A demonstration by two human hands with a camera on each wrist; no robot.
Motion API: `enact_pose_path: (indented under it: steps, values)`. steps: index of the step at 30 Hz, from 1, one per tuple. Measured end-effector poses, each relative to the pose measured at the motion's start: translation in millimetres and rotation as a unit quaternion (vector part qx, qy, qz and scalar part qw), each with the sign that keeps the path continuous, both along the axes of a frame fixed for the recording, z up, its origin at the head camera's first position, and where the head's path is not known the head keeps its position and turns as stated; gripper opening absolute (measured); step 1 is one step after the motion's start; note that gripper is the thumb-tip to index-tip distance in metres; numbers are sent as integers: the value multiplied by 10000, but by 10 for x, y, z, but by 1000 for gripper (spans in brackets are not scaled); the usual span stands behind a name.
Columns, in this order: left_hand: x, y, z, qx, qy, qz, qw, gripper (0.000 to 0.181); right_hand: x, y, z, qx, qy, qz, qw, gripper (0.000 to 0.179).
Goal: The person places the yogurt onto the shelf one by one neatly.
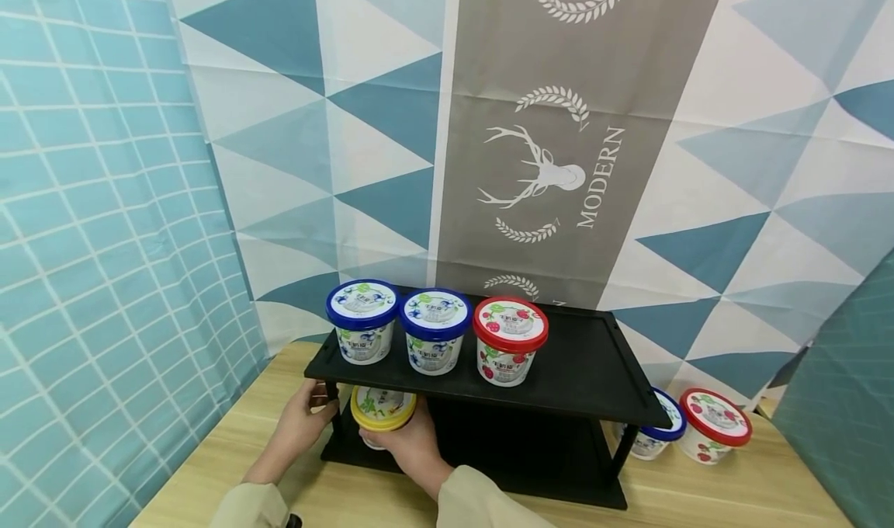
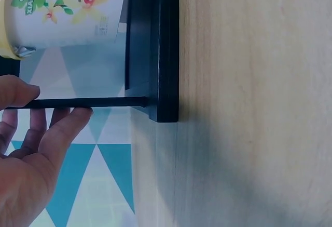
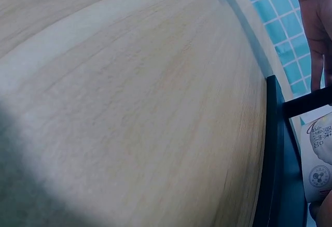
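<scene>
My right hand [image 1: 417, 444] grips a yellow-lidded tub [image 1: 382, 408] from its right side, between the two tiers of a black shelf rack [image 1: 569, 357]. The left wrist view shows this tub's white wall [image 2: 78, 16] with printed flowers; whether its base touches the lower tier cannot be told. With thumb and fingers on opposite sides, my left hand [image 1: 302, 425] pinches the rack's thin left post [image 2: 93, 103]. On the upper tier stand two blue-lidded tubs [image 1: 363, 322] [image 1: 434, 330] and, to their right, a red-lidded tub [image 1: 510, 340], all upright.
Beyond the rack's right end, a blue-lidded tub [image 1: 656, 431], partly hidden by the rack, and a red-lidded tub [image 1: 714, 427] stand on the wooden table [image 1: 754, 493]. Patterned cloth [image 1: 377, 124] hangs behind, and a blue tiled sheet [image 1: 105, 241] borders the left.
</scene>
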State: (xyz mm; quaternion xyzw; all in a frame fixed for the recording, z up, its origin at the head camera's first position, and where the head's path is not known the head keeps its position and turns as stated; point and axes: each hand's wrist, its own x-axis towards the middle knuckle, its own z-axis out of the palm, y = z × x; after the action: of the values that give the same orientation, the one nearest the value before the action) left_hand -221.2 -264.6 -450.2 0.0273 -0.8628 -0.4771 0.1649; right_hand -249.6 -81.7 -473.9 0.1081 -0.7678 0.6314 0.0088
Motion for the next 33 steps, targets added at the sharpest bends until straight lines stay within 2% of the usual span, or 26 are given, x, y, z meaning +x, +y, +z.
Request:
enact_pose_path:
  steps: [13, 33]
  values:
    - [11, 18, 33, -19, -215, 20, 9998, 42, -17, -98, -17, 18, -27, 6, 10000, 97]
    - [1, 2, -3, 8, -180, 20, 9998, 42, -22, -224, -86, 257, -110, -40, 9996, 99]
